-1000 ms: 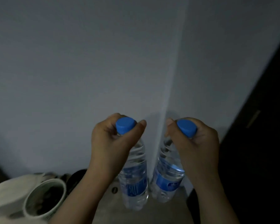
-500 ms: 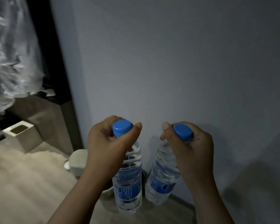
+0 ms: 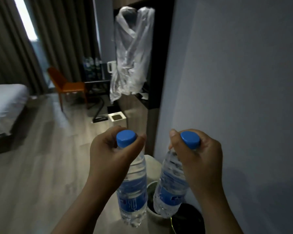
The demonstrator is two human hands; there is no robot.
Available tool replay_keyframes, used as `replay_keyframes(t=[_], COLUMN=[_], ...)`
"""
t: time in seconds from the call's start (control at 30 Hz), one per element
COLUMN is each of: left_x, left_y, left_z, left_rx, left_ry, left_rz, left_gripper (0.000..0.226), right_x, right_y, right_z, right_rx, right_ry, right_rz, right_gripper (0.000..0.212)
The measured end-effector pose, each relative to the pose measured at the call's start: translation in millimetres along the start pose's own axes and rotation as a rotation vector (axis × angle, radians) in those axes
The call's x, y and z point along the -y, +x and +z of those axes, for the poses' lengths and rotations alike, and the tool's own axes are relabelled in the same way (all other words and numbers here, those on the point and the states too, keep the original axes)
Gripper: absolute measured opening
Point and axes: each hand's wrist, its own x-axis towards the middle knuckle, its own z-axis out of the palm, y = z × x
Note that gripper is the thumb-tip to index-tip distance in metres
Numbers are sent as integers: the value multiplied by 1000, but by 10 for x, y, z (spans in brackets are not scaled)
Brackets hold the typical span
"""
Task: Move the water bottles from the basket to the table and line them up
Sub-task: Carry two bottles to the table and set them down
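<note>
Clear plastic water bottle with a blue cap and blue label hangs in the air from a person's left hand, whose fingers and thumb curl tightly round its neck. Just beside it, not touching, a second matching bottle hangs slightly tilted from the right hand, gripped the same way. Both are above a pale wooden floor, beside a grey wall. A white robe hangs beyond, near an orange chair.
</note>
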Motion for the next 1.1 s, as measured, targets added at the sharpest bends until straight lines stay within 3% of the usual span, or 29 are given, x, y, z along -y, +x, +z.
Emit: replay_keyframes(t=[0.23, 0.5, 0.73, 0.93, 1.1], left_x=[223, 687, 1121, 1458, 1801], left_y=[80, 441, 985, 1437, 1774], left_z=[-363, -1014, -1917, -2549, -2920], left_rx=[-200, -347, -411, -407, -435], left_ry=[157, 234, 320, 367, 358], left_rz=[-84, -114, -105, -90, -134], left_gripper=[38, 36, 35, 39, 38], right_x=[-225, -323, -272, -227, -339], right_y=[241, 466, 633, 773, 947], right_z=[575, 1617, 2791, 3666, 4287], right_rx=[234, 369, 435, 457, 498], right_ry=[160, 240, 263, 275, 264], right_rz=[13, 9, 24, 29, 22], right_gripper=[43, 40, 33, 42, 30])
